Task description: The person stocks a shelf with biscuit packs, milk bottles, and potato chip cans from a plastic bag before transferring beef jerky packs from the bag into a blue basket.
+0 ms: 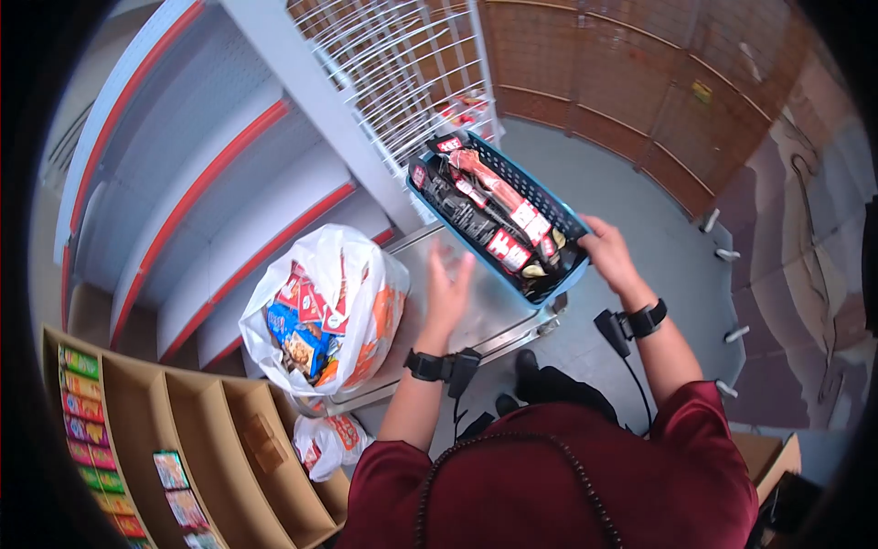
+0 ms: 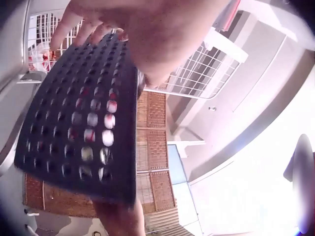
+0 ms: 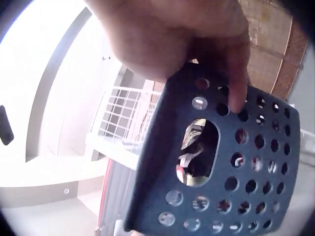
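A blue perforated basket (image 1: 471,244) is held tilted in the head view, filled with black and red packets (image 1: 503,247). The right hand (image 1: 610,256) grips its right end at the rim; in the right wrist view this hand (image 3: 182,37) has a finger down over the holed end wall (image 3: 157,167). The left hand (image 1: 445,297) is beside the basket's near long side, its fingers extended. In the left wrist view the left hand (image 2: 147,29) is at the top of the basket's holed wall (image 2: 63,103); whether it touches is unclear.
A metal surface (image 1: 416,274) lies below, with a white bag (image 1: 380,334) of packets on it. Red-edged shelves (image 1: 229,183) rise at left, a white wire rack (image 1: 402,64) behind. A brown shelf unit (image 1: 197,403) with colourful packs stands lower left, a smaller bag (image 1: 343,437) beside it.
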`<state>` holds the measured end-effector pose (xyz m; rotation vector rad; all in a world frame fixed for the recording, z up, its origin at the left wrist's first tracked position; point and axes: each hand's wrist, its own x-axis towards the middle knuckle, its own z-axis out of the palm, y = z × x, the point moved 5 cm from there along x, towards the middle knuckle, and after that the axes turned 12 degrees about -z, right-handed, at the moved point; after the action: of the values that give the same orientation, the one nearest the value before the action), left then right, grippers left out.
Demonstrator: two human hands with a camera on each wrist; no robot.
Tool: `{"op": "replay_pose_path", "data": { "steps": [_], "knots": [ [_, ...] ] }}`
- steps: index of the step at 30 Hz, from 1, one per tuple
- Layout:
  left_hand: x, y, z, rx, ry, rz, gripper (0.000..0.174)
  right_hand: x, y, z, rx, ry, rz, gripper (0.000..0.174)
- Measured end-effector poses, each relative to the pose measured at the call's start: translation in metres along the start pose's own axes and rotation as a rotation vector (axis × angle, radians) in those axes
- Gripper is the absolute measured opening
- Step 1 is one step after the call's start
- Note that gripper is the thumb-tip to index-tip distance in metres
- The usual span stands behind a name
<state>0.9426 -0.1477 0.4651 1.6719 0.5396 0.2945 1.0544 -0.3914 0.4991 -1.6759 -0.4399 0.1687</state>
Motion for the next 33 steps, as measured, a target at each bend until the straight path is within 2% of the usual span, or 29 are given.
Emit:
{"op": "replay_pose_path", "data": {
  "steps": [2, 3, 5, 6, 8, 10, 12, 13, 14, 17, 20, 21, 22, 23, 24, 26, 28, 29, 31, 33],
  "knots": [
    [0.010, 0.026, 0.003, -0.183, 0.011, -0.047, 0.077, -0.008, -0.012, -0.043, -0.010, 0.074, -0.005, 0.041],
    [0.019, 0.036, 0.009, -0.187, -0.019, -0.036, 0.077, -0.014, -0.019, -0.063, -0.028, 0.046, 0.008, 0.041],
    [0.032, 0.043, 0.032, -0.354, -0.178, -0.201, 0.077, -0.026, -0.026, -0.098, 0.020, 0.031, 0.022, 0.039],
    [0.035, 0.047, 0.047, -0.350, -0.209, -0.195, 0.077, -0.030, -0.024, -0.116, 0.013, 0.062, 0.020, 0.039],
    [0.037, 0.053, 0.092, -0.252, -0.469, -0.275, 0.077, -0.034, -0.015, -0.149, 0.019, 0.059, 0.072, 0.037],
    [0.047, 0.056, 0.129, -0.301, -0.504, -0.282, 0.075, -0.031, 0.000, -0.181, 0.032, 0.105, 0.097, 0.035],
    [0.072, 0.045, 0.169, -0.465, -0.524, -0.444, 0.073, -0.019, 0.010, -0.216, 0.005, 0.135, 0.056, 0.031],
    [0.080, 0.049, 0.192, -0.508, -0.523, -0.429, 0.058, -0.010, 0.014, -0.237, 0.023, 0.184, 0.015, 0.028],
    [0.090, 0.051, 0.217, -0.510, -0.537, -0.422, 0.058, 0.002, 0.017, -0.257, 0.015, 0.196, 0.008, 0.028],
    [0.112, 0.064, 0.279, -0.508, -0.373, -0.364, 0.027, 0.035, 0.029, -0.316, 0.023, 0.410, -0.018, 0.028],
    [0.136, 0.078, 0.334, -0.618, -0.263, -0.302, 0.023, 0.070, 0.036, -0.353, 0.188, 0.442, -0.135, 0.035],
    [0.148, 0.078, 0.351, -0.629, -0.259, -0.300, 0.023, 0.081, 0.039, -0.362, 0.208, 0.424, -0.142, 0.044],
    [0.159, 0.078, 0.361, -0.648, -0.211, -0.217, 0.023, 0.092, 0.051, -0.371, 0.235, 0.434, -0.123, 0.051],
    [0.166, 0.082, 0.368, -0.665, -0.159, -0.134, 0.023, 0.103, 0.064, -0.379, 0.224, 0.449, -0.117, 0.053],
    [0.174, 0.082, 0.379, -0.671, -0.142, -0.140, 0.023, 0.115, 0.075, -0.386, 0.215, 0.460, -0.108, 0.054],
    [0.186, 0.089, 0.392, -0.581, -0.069, -0.100, 0.024, 0.139, 0.098, -0.398, 0.107, 0.454, -0.061, 0.055],
    [0.201, 0.092, 0.406, -0.579, -0.041, -0.112, 0.025, 0.161, 0.115, -0.415, -0.330, 0.550, -0.028, 0.058],
    [0.213, 0.091, 0.413, -0.568, -0.026, -0.115, 0.024, 0.169, 0.118, -0.414, -0.287, 0.616, -0.030, 0.057],
    [0.236, 0.095, 0.424, -0.553, -0.003, -0.123, 0.023, 0.198, 0.145, -0.421, -0.235, 0.566, 0.038, 0.051],
    [0.264, 0.112, 0.443, -0.493, -0.223, -0.240, 0.021, 0.232, 0.167, -0.428, -0.094, 0.548, 0.116, 0.039]
  ]
}}
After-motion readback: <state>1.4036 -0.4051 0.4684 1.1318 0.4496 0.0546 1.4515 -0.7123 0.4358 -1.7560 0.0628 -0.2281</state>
